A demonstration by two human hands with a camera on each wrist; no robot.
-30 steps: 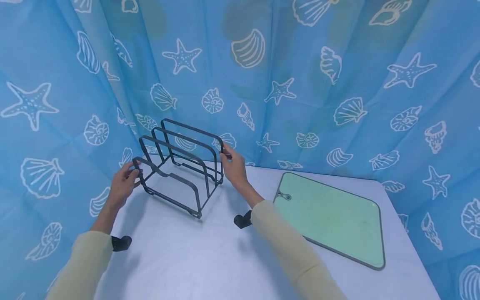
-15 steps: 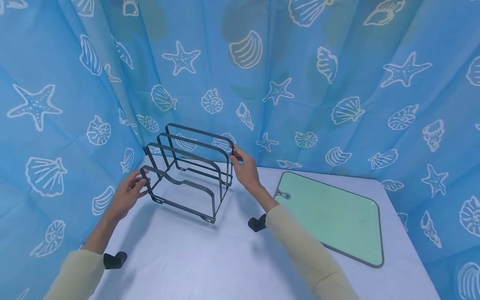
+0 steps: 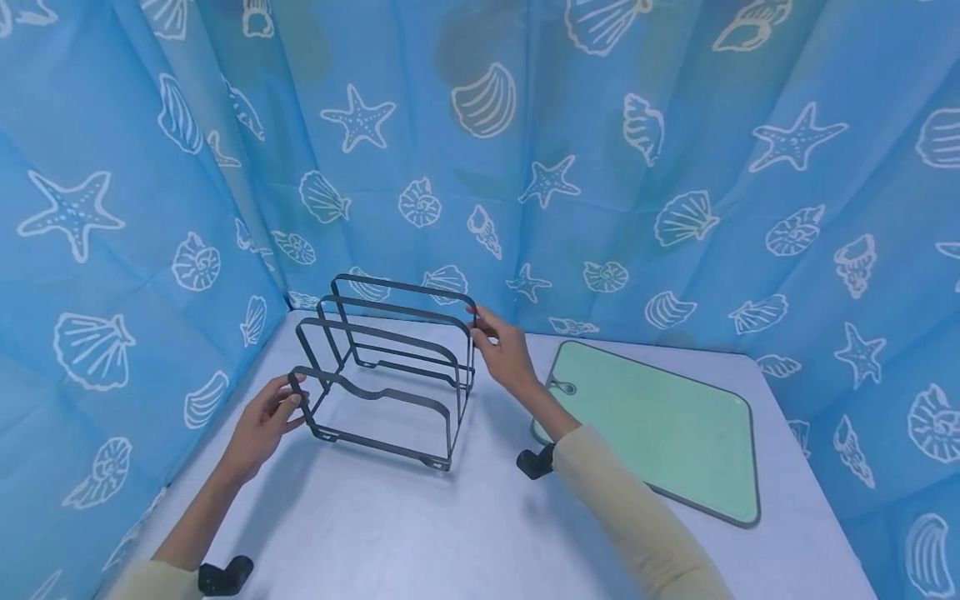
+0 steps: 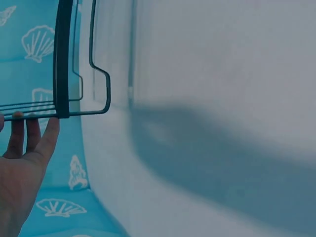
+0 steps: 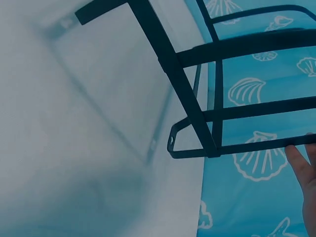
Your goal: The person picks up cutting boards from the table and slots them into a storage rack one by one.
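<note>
A black metal rack [image 3: 378, 394] with several upright hoops stands level at the left of the white table. My left hand [image 3: 262, 423] grips the left end of its front hoop. At the back right corner, the rear hoop is pinched by my right hand [image 3: 508, 352]. In the left wrist view, fingers of the left hand [image 4: 27, 170] lie along the rack's bar [image 4: 62, 59]. The right wrist view has the right hand [image 5: 307, 180] at the frame edge, mostly cut off, on the rack [image 5: 190, 106]. The rack's feet look slightly apart from their shadows on the cloth.
A pale green cutting board [image 3: 660, 425] with a grey rim lies flat on the right of the table [image 3: 405, 533]. My right forearm passes over its left side. A blue shell-patterned curtain [image 3: 480, 167] hangs close behind the rack and along the left.
Both hands have brought the rack toward me and slightly right, and lowered it toward the table. Its front has turned a little more toward me. The cutting board stays in place.
</note>
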